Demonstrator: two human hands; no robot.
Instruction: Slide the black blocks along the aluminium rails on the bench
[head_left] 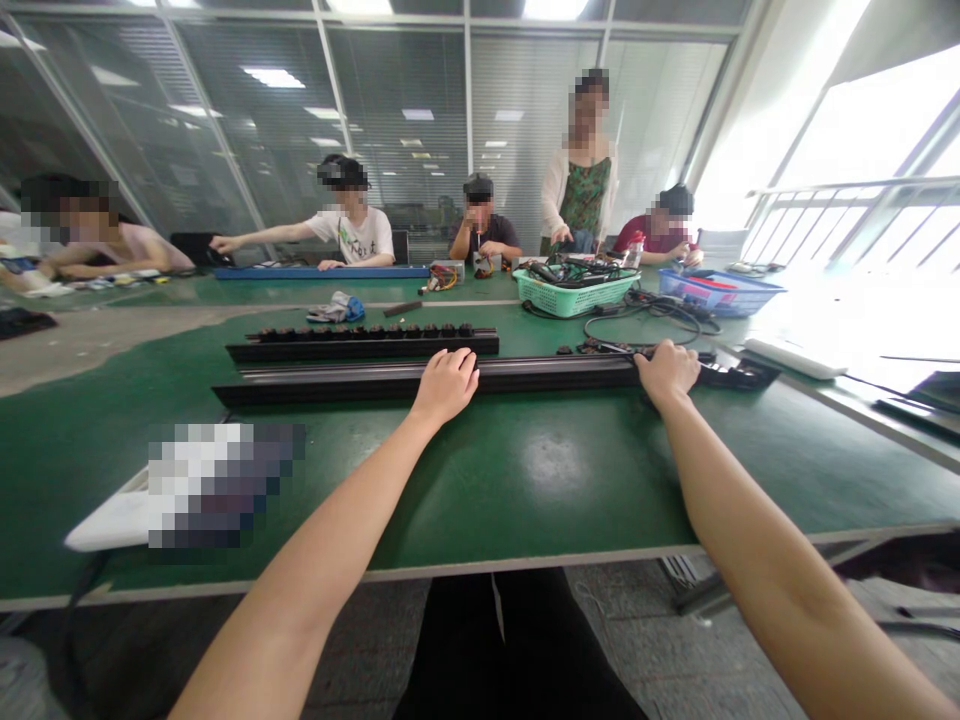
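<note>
A long black power strip (330, 381) lies across the green table (525, 480) in front of me. My left hand (447, 383) rests on its middle with the fingers curled over the far edge. My right hand (666, 371) grips the same strip further right, fingers wrapped over it. Just behind lies a second long black strip (360, 343), its row of sockets facing up. A black end piece with a cable (739, 373) sits at the right end of the strip I hold.
A green basket (574, 291) full of cables and a blue tray (720, 293) stand at the back right. A white object (112, 518) lies near the front left edge. A white strip (791, 358) lies at right. Several people sit or stand at the far side.
</note>
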